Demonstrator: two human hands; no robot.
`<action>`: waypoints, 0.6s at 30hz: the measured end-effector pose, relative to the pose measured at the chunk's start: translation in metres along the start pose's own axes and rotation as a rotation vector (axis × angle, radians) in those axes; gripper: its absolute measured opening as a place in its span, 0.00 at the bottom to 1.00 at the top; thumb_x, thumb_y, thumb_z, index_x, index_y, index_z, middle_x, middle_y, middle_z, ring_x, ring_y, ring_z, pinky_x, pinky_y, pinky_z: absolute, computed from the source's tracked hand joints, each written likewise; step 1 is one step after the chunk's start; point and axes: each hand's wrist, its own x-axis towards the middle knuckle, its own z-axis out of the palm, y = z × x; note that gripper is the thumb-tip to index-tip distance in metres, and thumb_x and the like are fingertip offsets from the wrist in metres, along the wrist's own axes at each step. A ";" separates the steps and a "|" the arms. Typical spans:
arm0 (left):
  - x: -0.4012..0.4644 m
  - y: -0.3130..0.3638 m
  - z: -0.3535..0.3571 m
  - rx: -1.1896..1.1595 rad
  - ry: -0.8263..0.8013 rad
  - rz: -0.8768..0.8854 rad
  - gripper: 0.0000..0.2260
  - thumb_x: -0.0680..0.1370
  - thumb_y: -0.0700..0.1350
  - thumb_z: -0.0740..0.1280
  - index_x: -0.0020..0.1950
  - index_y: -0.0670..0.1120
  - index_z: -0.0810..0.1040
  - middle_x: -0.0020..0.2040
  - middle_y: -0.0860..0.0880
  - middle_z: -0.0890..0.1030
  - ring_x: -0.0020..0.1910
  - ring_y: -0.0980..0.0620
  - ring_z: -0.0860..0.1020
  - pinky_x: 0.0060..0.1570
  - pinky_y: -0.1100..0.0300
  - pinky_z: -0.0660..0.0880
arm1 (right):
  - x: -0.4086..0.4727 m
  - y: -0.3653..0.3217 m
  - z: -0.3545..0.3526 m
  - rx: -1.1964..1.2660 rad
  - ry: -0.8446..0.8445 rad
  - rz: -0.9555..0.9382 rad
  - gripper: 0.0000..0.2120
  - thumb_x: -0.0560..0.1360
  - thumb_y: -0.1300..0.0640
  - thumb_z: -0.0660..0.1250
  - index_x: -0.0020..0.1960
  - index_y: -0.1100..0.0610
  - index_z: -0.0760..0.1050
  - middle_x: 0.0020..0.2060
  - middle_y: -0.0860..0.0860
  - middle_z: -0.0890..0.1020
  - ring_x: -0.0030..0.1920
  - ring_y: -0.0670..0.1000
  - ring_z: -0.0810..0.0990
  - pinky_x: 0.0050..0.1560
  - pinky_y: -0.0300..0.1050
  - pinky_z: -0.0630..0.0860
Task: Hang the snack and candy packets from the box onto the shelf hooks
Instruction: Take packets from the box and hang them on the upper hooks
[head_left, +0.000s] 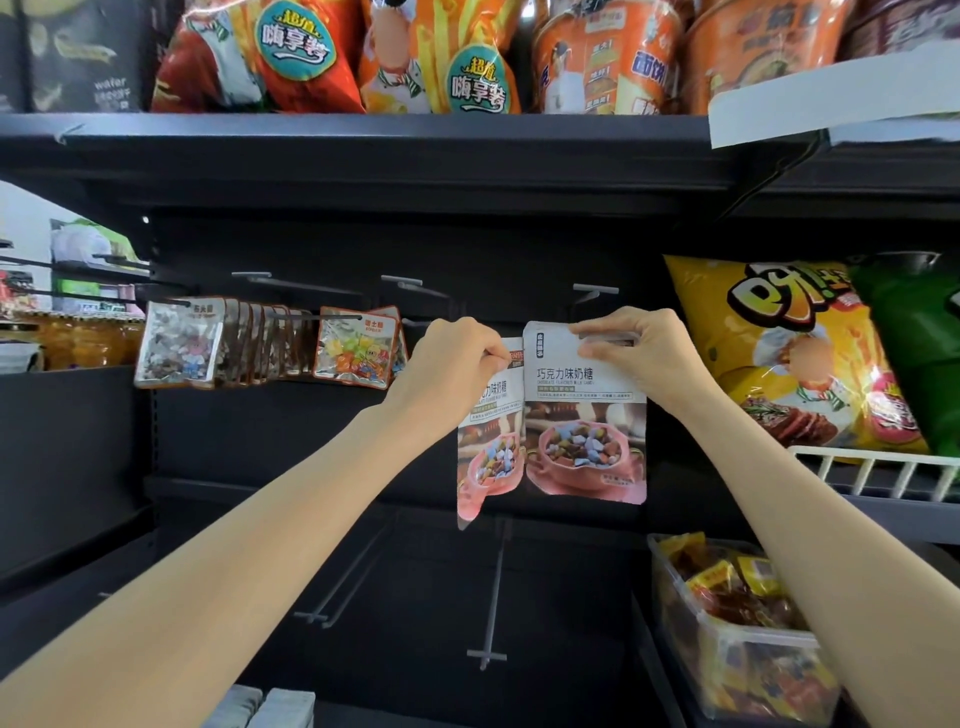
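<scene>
At nine o'clock a row of candy packets (179, 343) hangs on a shelf hook (311, 315). At centre the left hand (452, 358) pinches the top of one chocolate milk candy packet (488, 441), touching a second chocolate milk candy packet (584, 415) whose top edge the right hand (631, 351) grips with curled fingers. At three o'clock sits a yellow chip bag (769, 353), and at five o'clock a clear snack bin (737, 639).

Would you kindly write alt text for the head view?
Each hand pinches the top of a chocolate milk candy packet against a dark shelf: left hand on the left packet, right hand on the right packet. Bare hooks jut above.
</scene>
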 end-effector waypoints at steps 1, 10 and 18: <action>0.001 -0.001 0.000 -0.004 0.002 0.000 0.10 0.80 0.41 0.62 0.52 0.42 0.83 0.51 0.47 0.83 0.51 0.51 0.79 0.52 0.57 0.75 | -0.001 0.002 0.001 -0.013 -0.004 0.006 0.12 0.73 0.60 0.71 0.56 0.53 0.80 0.52 0.50 0.79 0.47 0.49 0.80 0.43 0.44 0.80; 0.002 -0.004 -0.003 -0.017 -0.013 -0.006 0.09 0.79 0.42 0.63 0.54 0.44 0.82 0.56 0.49 0.82 0.55 0.54 0.78 0.50 0.68 0.67 | 0.012 0.022 0.037 -0.365 0.121 0.175 0.23 0.72 0.59 0.72 0.65 0.45 0.75 0.63 0.51 0.69 0.65 0.53 0.64 0.64 0.46 0.66; 0.002 -0.005 -0.002 -0.170 -0.105 0.108 0.07 0.78 0.44 0.65 0.53 0.48 0.82 0.53 0.54 0.82 0.49 0.66 0.74 0.47 0.81 0.64 | -0.010 0.017 0.036 -0.167 0.388 0.061 0.15 0.77 0.65 0.62 0.60 0.52 0.78 0.63 0.52 0.72 0.67 0.53 0.66 0.61 0.42 0.66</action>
